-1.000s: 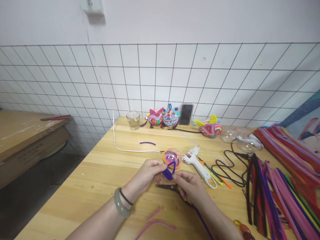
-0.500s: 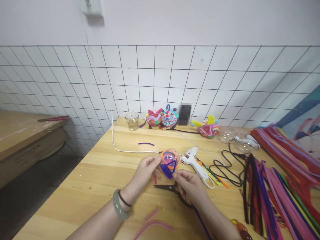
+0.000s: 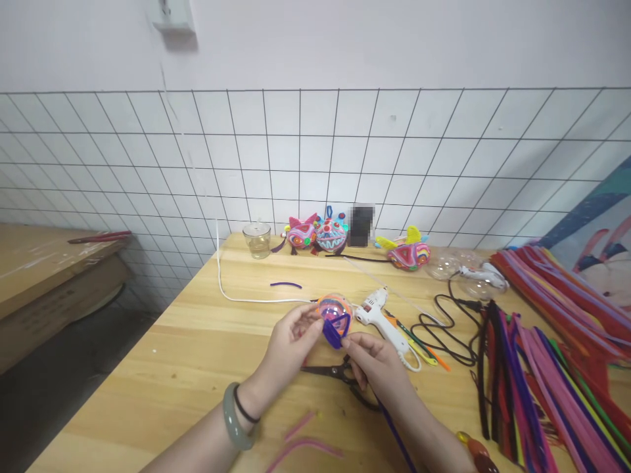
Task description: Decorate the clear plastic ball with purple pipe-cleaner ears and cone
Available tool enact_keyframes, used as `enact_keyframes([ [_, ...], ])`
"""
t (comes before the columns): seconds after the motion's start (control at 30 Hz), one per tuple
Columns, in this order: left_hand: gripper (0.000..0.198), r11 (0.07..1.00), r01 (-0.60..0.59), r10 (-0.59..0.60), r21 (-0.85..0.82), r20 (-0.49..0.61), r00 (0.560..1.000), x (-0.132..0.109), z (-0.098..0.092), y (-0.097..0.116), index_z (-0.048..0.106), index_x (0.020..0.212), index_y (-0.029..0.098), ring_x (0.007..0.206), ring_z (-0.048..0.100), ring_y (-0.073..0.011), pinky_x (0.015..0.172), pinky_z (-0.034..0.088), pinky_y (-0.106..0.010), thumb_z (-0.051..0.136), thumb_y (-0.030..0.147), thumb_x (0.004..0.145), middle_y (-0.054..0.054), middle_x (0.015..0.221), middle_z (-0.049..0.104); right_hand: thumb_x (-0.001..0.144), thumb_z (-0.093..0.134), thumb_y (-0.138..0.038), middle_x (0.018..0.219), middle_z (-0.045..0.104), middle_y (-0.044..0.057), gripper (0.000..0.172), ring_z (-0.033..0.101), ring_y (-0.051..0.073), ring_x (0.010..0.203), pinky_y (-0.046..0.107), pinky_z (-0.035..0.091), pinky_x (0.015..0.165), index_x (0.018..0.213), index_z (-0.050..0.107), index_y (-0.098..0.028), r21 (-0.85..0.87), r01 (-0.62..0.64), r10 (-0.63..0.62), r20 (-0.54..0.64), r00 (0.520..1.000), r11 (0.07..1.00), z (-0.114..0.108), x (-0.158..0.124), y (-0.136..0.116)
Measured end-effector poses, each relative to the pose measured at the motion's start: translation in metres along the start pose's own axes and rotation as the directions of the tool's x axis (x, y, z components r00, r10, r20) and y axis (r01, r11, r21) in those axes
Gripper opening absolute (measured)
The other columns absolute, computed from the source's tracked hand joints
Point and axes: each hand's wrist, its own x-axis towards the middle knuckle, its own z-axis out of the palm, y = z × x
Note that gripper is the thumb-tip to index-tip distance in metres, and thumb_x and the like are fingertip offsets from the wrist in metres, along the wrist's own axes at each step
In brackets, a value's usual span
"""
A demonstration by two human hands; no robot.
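Left hand (image 3: 294,336) and right hand (image 3: 377,361) pinch the folded purple strip (image 3: 332,335) in their fingers, above the tabletop (image 3: 197,368), near side of the striped dome (image 3: 335,304); steady left hold, small right-hand bends likely keep folds even.

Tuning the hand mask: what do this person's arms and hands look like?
Left hand and right hand are gloveless; no sleeves show. The left wrist wears a smooth grey-green bangle and a thin black band; nothing worn shows on the right wrist.
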Motion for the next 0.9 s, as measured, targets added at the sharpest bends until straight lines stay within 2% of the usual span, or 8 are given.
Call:
enact_keyframes([
  [0.07,0.032,0.977,0.138,-0.135,-0.16,0.028,0.99,0.003,0.002,0.0,0.064,0.095,0.015,0.082,0.062,-0.0195,0.076,0.047,-0.03,0.065,0.037,0.072,-0.008,0.089,0.069,0.066,0.059,-0.058,0.029,0.041,-0.009,0.042,0.029,0.005,0.023,0.017,0.019,0.029,0.067,0.059,-0.016,-0.022,0.023,-0.023,0.027,0.999,0.999,0.0,0.0,0.002],
  [0.17,0.032,0.941,0.216,-0.202,-0.262,0.08,0.976,0.005,0.004,-0.003,0.065,0.088,0.014,0.076,0.062,-0.0176,0.072,0.046,-0.028,0.07,0.039,0.067,-0.007,0.082,0.07,0.068,0.058,-0.057,0.031,0.041,-0.009,0.042,0.03,0.005,0.024,0.017,0.019,0.03,0.069,0.06,-0.016,-0.043,0.035,-0.033,0.05,0.998,0.998,0.002,-0.001,0.006],
  [0.33,0.03,0.933,0.232,-0.203,-0.274,0.132,0.97,0.003,0.003,-0.008,0.065,0.086,0.013,0.061,0.06,-0.0145,0.063,0.045,-0.026,0.072,0.034,0.066,-0.004,0.067,0.067,0.07,0.058,-0.053,0.032,0.041,-0.009,0.037,0.028,0.005,0.026,0.017,0.019,0.031,0.068,0.059,-0.016,-0.067,0.024,-0.021,0.052,0.998,0.997,0.006,-0.004,0.007],
  [0.57,0.033,0.943,0.217,-0.187,-0.251,0.138,0.973,0.005,0.002,-0.009,0.062,0.093,0.013,0.06,0.06,-0.0146,0.063,0.046,-0.027,0.069,0.033,0.068,-0.002,0.064,0.064,0.071,0.057,-0.051,0.033,0.043,-0.009,0.034,0.03,0.005,0.027,0.017,0.021,0.032,0.067,0.057,-0.017,-0.066,0.004,0.005,0.124,0.992,0.998,0.005,-0.005,0.005],
  [0.63,0.034,0.974,0.147,-0.127,-0.171,0.121,0.985,0.003,0.002,-0.007,0.059,0.102,0.015,0.07,0.062,-0.0171,0.069,0.047,-0.029,0.064,0.032,0.073,-0.005,0.077,0.067,0.07,0.057,-0.051,0.033,0.044,-0.009,0.034,0.03,0.005,0.026,0.017,0.02,0.032,0.068,0.057,-0.017,-0.05,-0.007,0.013,0.121,0.993,0.999,0.004,-0.004,0.005],
  [0.73,0.031,0.98,-0.134,0.126,0.149,0.064,0.99,-0.001,-0.002,-0.004,0.056,0.112,0.02,0.099,0.057,-0.0213,0.087,0.043,-0.036,0.053,0.023,0.081,-0.01,0.11,0.061,0.068,0.058,-0.052,0.031,0.042,-0.009,0.035,0.029,0.005,0.025,0.017,0.019,0.031,0.068,0.057,-0.017,0.0,-0.007,0.007,0.102,0.995,1.0,0.002,0.0,0.007],
  [0.83,0.04,0.757,-0.487,0.445,0.436,0.201,0.873,-0.004,-0.006,-0.005,0.054,0.115,0.021,0.112,0.047,-0.0236,0.097,0.035,-0.045,0.044,0.008,0.08,-0.009,0.116,0.058,0.066,0.06,-0.051,0.029,0.042,-0.01,0.036,0.028,0.004,0.024,0.017,0.017,0.031,0.07,0.058,-0.016,0.065,-0.018,0.014,0.066,0.998,0.998,0.0,0.004,0.009],
  [0.9,0.047,0.601,-0.617,0.533,0.508,0.321,0.783,-0.004,-0.007,-0.008,0.052,0.12,0.021,0.117,0.043,-0.0245,0.097,0.035,-0.048,0.041,0.003,0.078,-0.009,0.119,0.057,0.064,0.062,-0.051,0.029,0.042,-0.01,0.037,0.027,0.004,0.023,0.017,0.015,0.031,0.071,0.059,-0.015,0.102,-0.033,0.029,0.04,0.999,0.994,0.0,0.005,0.009],
])
